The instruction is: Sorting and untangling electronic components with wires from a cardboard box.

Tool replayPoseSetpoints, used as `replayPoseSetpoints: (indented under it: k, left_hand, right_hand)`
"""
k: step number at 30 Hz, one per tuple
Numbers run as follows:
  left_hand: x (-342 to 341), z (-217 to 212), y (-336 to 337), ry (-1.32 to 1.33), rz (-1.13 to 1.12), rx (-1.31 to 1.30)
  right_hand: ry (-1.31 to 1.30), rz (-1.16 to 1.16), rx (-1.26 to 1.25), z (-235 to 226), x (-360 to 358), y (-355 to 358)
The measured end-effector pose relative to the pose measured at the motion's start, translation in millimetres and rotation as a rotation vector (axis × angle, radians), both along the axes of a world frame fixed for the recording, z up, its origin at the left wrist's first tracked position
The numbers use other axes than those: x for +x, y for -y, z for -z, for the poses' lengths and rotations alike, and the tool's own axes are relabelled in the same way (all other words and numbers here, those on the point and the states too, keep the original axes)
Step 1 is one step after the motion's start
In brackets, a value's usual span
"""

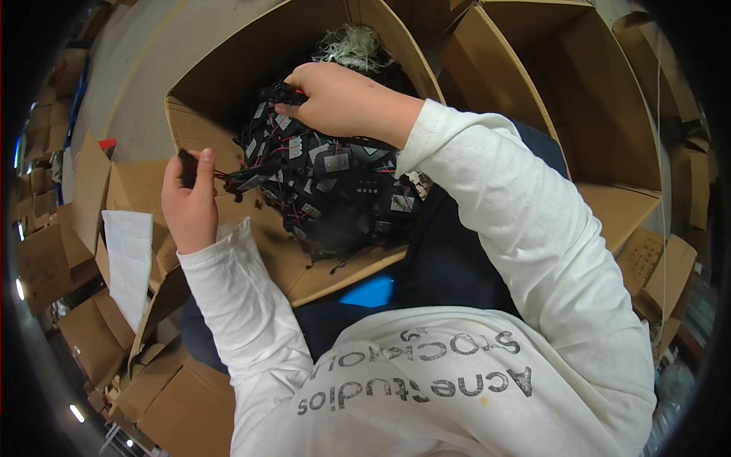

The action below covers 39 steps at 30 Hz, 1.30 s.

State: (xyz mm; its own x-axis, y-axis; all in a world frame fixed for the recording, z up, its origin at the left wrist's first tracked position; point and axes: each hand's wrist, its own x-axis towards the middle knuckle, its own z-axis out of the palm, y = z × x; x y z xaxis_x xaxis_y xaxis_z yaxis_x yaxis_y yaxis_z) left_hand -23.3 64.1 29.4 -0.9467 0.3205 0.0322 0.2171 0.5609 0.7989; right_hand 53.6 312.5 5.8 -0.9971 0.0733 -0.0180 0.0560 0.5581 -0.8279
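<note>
A large open cardboard box [350, 282] in front of me holds a heap of small black electronic parts [335, 194] with silvery metal plates and thin red and black wires. At the box's left side my left hand [190, 206] is closed, thumb up, around a small black part [187, 169]; dark wires run from it toward the heap. Over the heap's far side, my right hand [343, 103] pinches another black part [282, 93] with a bit of red on it. The fingers partly hide both held pieces, so their exact kind is unclear. Pale shredded packing strips [354, 47] lie behind my right hand.
Another open cardboard box [601, 114] stands to the right. On the left, a white sheet [129, 259] lies against cardboard flaps, with more cartons [95, 335] stacked beyond. Grey floor [152, 84] shows at the upper left. Something bright blue [368, 292] shows by my lap.
</note>
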Motion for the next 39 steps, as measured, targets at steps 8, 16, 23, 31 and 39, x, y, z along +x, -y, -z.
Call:
replayPoseSetpoints:
  k: [8,16,23,31,39]
  left_hand:
    - [19.2,-10.1,-28.9,0.379,0.491,0.270]
    - [-109.5,177.4,55.0,0.337,-0.056,-0.002]
    - [-84.1,382.3,114.2,0.245,-0.167,-0.607]
    - [-121.9,347.0,152.6,0.353,-0.215,-0.440]
    - [-48.2,255.3,55.5,0.899,-0.078,-0.184]
  right_hand:
    - [-0.300,-0.355,-0.231,6.9,1.0,21.9]
    - [0.035,-0.161,-0.049,2.0,-9.8,6.9]
    - [0.137,-0.046,0.019,0.3,-11.2,1.4]
    - [0.100,-0.079,0.083,-9.8,-10.1,11.3]
    - [0.162,-0.100,0.147,13.5,4.9,-0.2]
